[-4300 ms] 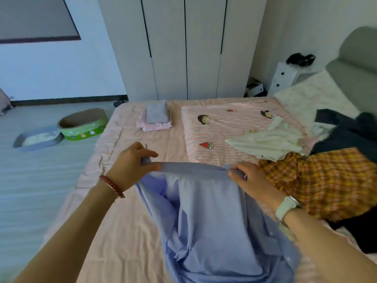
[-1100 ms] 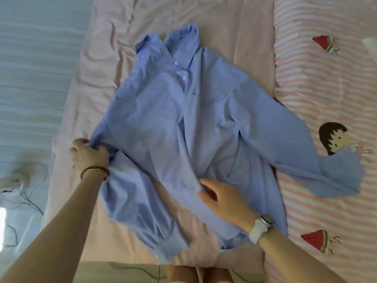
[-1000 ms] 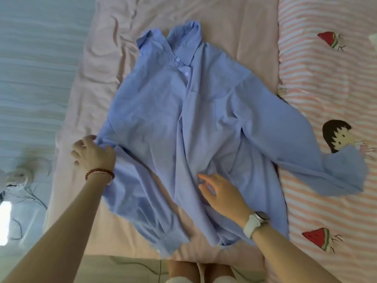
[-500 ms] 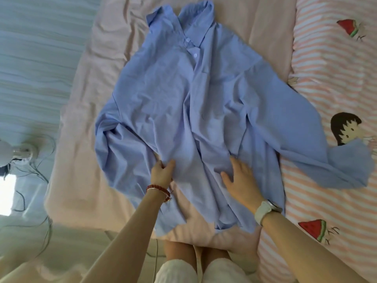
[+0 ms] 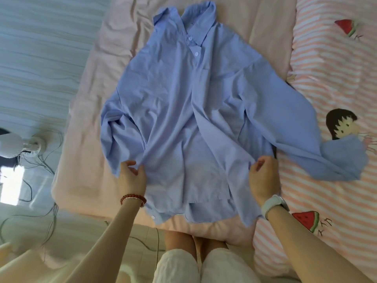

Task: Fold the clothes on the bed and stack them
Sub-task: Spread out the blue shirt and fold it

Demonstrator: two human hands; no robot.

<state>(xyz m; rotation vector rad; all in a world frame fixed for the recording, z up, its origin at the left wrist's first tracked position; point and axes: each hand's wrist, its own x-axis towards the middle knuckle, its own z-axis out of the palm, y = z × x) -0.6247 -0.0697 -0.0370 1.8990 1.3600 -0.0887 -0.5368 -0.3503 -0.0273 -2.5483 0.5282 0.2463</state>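
Blue cotton is filling my view: the shirt point(image 5: 183, 103) is lying front-up on the pink sheet of the bed point(image 5: 81, 160), collar point(image 5: 195, 19) pointing away from me. My left hand point(image 5: 132, 176) is pinching the fabric near the hem on one side, and my right hand point(image 5: 263, 176) is gripping the opposite edge, fingers curled into the cloth. One sleeve point(image 5: 306, 129) is trailing across the striped cartoon quilt point(image 5: 336, 68).

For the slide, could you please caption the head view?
Both hands, left and right, pinch the lower front of a blue shirt spread collar-away on the pink bed.
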